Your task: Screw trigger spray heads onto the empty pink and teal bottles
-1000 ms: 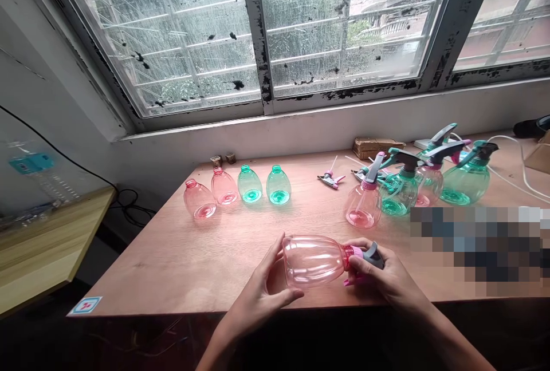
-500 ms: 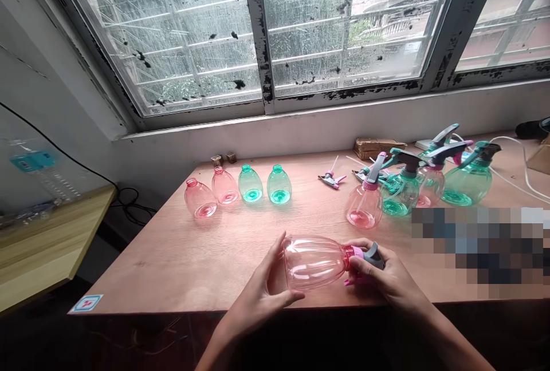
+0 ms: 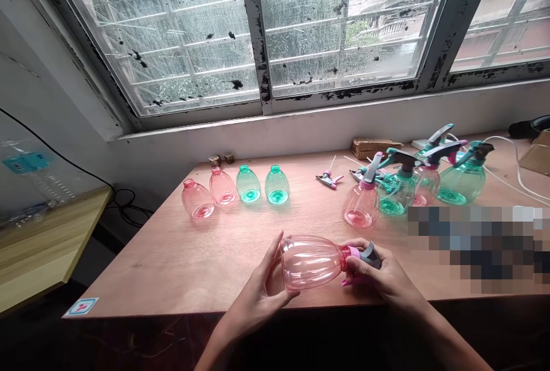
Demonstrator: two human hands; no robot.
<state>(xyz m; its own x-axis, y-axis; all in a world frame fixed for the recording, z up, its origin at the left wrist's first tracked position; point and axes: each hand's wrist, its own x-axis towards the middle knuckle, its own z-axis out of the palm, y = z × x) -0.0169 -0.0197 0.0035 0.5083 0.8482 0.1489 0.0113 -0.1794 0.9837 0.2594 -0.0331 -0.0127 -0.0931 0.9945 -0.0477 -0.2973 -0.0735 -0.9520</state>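
A clear pink spray bottle (image 3: pixel 311 261) lies sideways in the air between my hands, over the table's front edge. My left hand (image 3: pixel 264 285) cups its base, thumb below and fingers above. Around the neck and the pink-and-grey spray head (image 3: pixel 365 256) the fingers of my right hand (image 3: pixel 387 276) are closed, partly hiding the trigger. Beyond it stands an upright pink spray bottle (image 3: pixel 360 206) with its head on. A loose pink-and-grey spray head (image 3: pixel 330 180) lies farther back.
Two headless pink bottles (image 3: pixel 197 202) and two headless green bottles (image 3: pixel 277 186) stand at the back left. Several fitted spray bottles (image 3: pixel 462 179) crowd the right, near a white cable (image 3: pixel 518 168). A brown box (image 3: pixel 373 146) lies by the window wall. A blurred patch covers the right side.
The view has shifted slightly, so everything sits a little farther left. Both hands keep the same hold on the pink spray bottle, with no clear movement against it.
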